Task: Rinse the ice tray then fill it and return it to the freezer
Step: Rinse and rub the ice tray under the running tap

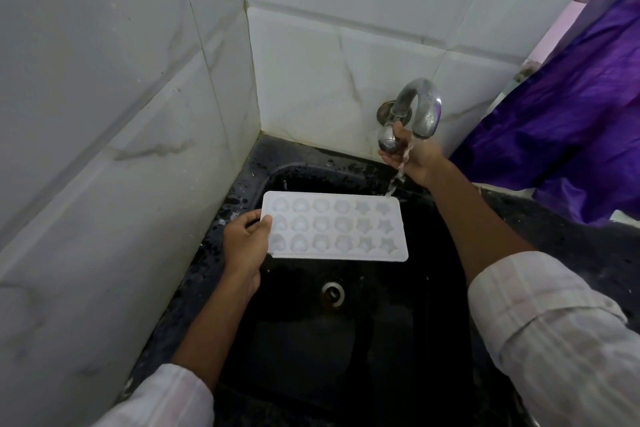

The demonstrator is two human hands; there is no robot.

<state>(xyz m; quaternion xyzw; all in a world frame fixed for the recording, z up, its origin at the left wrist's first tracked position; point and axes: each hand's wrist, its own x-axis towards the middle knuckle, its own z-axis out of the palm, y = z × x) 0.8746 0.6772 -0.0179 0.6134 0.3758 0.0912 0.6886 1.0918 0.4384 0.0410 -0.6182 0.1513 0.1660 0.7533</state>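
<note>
Your left hand point(244, 243) pinches the ice tray point(334, 225) over the sink point(258, 166), your right hand point(414, 159) grips the tap handle point(387, 141)

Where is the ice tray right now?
In the head view the ice tray is held over the black sink by the left hand, its far right corner under the water from the tap.

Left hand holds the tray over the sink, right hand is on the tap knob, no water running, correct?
No: water is running. The head view shows a stream falling from the tap beside the far edge of the tray. The left hand and right hand are as stated.
</note>
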